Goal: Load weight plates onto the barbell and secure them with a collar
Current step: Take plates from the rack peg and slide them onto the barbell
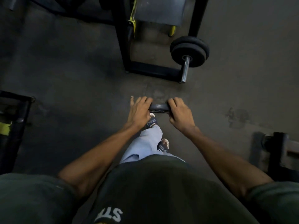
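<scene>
Dark gym floor (pixel 64 65)
A loaded barbell end (pixel 189 52) rests on it beside a black bench frame (pixel 126 50); two sandalled feet (pixel 163 145) stand nearer.

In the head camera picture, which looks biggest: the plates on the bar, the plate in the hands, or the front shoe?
1. Plates on the bar.
2. Held plate, though it is seen edge-on and partly covered.
3. Front shoe, mostly hidden, so unsure.

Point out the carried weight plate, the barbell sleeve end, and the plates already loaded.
weight plate (pixel 159 108), head view, rim between the hands
barbell sleeve (pixel 185 70), head view, bare chrome shaft
loaded plates (pixel 190 51), head view, outer plate's face
</scene>
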